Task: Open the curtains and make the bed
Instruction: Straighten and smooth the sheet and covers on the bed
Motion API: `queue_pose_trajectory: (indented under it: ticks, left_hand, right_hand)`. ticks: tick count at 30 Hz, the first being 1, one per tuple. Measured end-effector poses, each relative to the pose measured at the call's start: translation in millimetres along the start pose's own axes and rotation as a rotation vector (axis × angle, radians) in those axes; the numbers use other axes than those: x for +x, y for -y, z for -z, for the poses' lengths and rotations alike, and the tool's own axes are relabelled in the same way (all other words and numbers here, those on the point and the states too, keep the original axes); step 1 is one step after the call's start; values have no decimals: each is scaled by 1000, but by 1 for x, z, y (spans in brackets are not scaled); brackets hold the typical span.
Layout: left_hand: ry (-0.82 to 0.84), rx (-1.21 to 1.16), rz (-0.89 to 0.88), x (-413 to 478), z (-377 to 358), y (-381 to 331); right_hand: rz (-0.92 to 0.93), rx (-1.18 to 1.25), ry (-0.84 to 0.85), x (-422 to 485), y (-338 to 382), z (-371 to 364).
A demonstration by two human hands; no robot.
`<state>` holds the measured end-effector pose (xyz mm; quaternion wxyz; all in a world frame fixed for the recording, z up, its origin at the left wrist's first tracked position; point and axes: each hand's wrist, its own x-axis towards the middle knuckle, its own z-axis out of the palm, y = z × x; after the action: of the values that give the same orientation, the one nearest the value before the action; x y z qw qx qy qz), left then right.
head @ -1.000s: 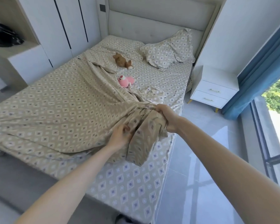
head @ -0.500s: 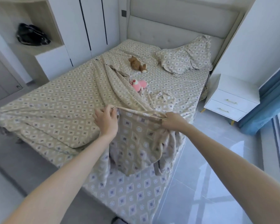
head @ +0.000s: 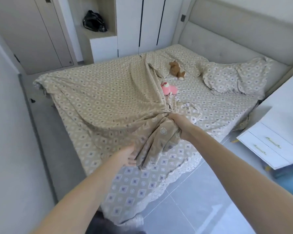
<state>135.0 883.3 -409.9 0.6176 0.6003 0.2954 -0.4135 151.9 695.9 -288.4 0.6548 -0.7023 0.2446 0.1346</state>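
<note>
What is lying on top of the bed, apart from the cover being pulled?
A brown plush toy, a pink plush toy, partly covered by the cover, and pillows. Anything beneath the cover is hidden.

Left hand (head: 128, 155) now lower on the bunched quilt (head: 108, 105), hands apart.

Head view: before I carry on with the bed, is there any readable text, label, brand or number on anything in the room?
None: no word, number or brand can be read anywhere.
Top sheet: only a printed diamond pattern, no lettering.
Pillow: same pattern, no tag visible.
Brown toy and pink toy: no label shows.
Nightstand: plain drawers with handles.
Black bag on the shelf: too small and dark to tell.
</note>
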Motion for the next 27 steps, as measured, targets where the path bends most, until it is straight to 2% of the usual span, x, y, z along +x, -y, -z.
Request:
queue_pose_trajectory:
  ticks: [2,4,9,13,17,20,22,25,27]
  left_hand:
    - [93,-84,74,2,-18,12]
    - [97,-216,137,17,-36,17]
    - [-82,-227,97,31,-67,7]
    - [-122,-334,43,52,-71,13]
    - [-286,-169,-130,51,-66,15]
    - [-386,-81,-261,25,-53,13]
    - [-359,3,-362,3,-45,11]
    - [-319,164,-493,-47,-25,10]
    - [-293,219,-542,-74,-15,12]
  right_hand:
    - [-34,45,65,-3,-3,14]
    - [-89,69,136,-5,-7,29]
    - [-143,129,189,-6,-14,50]
    - [-159,154,210,-3,-24,66]
    - [-153,133,124,-1,-29,72]
    - [-110,-39,-32,10,-43,77]
    - [-71,-186,-126,17,-55,86]
    - [-57,-383,-145,15,-71,79]
    - [-5,-551,-67,7,-82,68]
